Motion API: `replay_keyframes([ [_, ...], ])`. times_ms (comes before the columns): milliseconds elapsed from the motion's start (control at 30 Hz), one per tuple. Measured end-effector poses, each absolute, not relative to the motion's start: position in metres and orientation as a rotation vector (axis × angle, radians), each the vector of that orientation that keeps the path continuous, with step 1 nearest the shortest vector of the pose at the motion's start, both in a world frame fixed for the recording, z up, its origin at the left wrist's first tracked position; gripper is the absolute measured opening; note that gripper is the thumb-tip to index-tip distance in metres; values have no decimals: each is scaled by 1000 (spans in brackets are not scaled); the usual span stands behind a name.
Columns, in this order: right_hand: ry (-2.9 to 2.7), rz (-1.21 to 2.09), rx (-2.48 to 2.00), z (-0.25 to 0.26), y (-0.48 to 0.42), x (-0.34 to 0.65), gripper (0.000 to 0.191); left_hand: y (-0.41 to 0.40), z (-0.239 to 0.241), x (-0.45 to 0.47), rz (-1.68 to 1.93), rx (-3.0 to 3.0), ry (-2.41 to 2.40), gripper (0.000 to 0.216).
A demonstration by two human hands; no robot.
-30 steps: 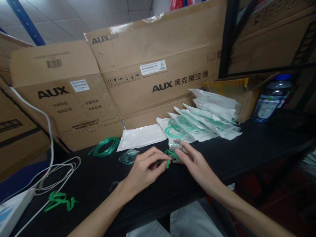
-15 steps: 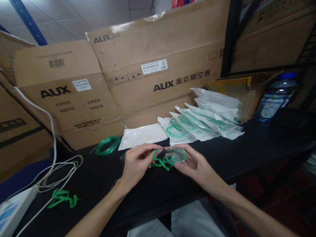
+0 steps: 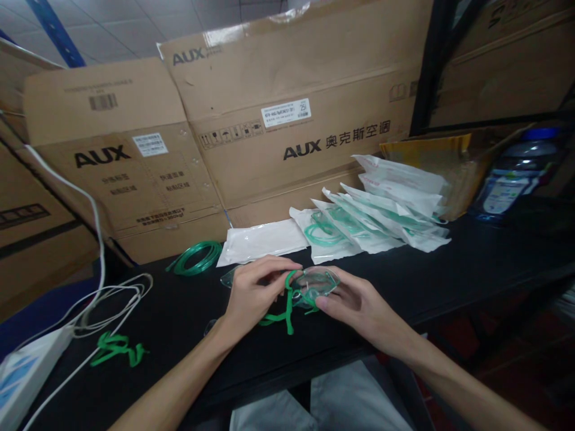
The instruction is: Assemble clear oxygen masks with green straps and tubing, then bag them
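Note:
Between my hands is a clear plastic face mask with a green elastic strap at its edge. My right hand holds the mask from the right, thumb in front and fingers behind. The fingers of my left hand are pinched on the strap at the mask's left edge, and its loose end hangs below them. Another piece of clear plastic shows partly behind my left hand. A second green strap lies in a loose bundle on the black table, to the left.
Coiled green tubing and a flat white pouch lie behind my hands. Several sealed pouches with green tubing lean in a row at the right. Beyond stand cardboard boxes and a blue-capped bottle. White cables and a power strip are at left.
The green strap's loose end now hangs lower and straighter beneath my left fingers. My left hand has moved slightly right, closer to the mask's edge. The right hand keeps its hold.

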State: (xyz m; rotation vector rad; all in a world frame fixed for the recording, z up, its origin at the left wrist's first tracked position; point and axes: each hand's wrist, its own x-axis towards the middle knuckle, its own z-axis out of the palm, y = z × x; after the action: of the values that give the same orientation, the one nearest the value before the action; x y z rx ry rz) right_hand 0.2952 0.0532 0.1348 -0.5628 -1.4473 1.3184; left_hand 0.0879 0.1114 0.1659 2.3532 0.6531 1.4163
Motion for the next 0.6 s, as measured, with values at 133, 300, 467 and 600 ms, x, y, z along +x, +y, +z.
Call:
replay_keyframes([
  [133, -1455, 1364, -560, 136, 52, 295, 34, 110, 167, 89, 1424, 2331, 661, 13],
  [300, -1425, 1376, -578, 135, 51, 294, 34, 109, 168, 89, 1440, 2361, 653, 12],
  [467, -1415, 1366, -584, 136, 52, 295, 33, 109, 170, 89, 1452, 2431, 625, 11],
  [600, -1405, 1363, -589, 139, 51, 296, 33, 110, 170, 88, 1426, 2471, 607, 12],
])
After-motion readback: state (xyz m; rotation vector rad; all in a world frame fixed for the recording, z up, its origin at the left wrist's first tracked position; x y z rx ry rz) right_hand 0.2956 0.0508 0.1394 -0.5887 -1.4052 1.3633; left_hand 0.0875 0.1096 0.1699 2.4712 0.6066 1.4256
